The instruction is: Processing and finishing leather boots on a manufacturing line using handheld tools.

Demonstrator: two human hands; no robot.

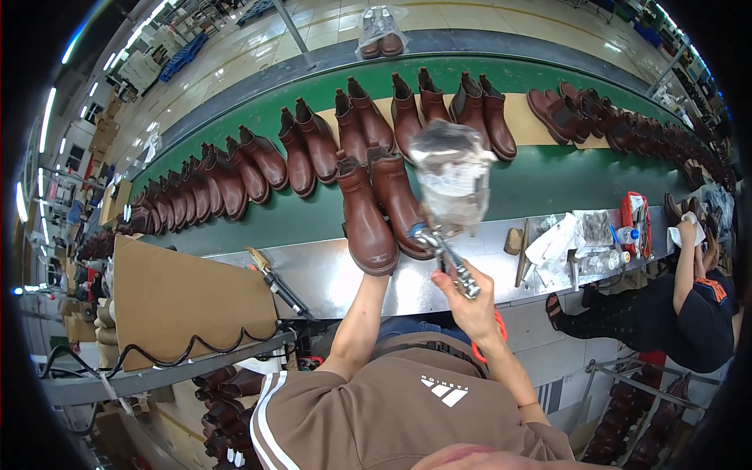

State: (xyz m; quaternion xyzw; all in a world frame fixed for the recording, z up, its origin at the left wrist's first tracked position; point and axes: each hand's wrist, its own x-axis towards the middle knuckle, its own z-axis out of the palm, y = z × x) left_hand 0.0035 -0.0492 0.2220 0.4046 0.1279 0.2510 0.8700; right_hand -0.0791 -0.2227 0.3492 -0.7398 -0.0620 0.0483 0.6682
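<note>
A pair of brown leather ankle boots [366,219] is held up over the near side of the bench, toes toward me. My left hand [374,285] is under them, its fingers hidden by the boots; only the wrist and forearm show. In my right hand [472,304] is a metal spray gun [453,262], with my fingers wrapped round its handle. The gun's cup [454,176], covered in stained whitish wrapping, blurs beside the right boot. Its nozzle end is close to that boot's toe. A red-orange hose [500,333] shows by my right wrist.
Rows of brown boots [313,149] line the green belt [540,176] behind. A cardboard sheet [188,301] and a black-handled tool [278,283] are at left. Rags [554,239], bottles and a red pouch [636,223] lie at right. A co-worker [689,313] sits beyond.
</note>
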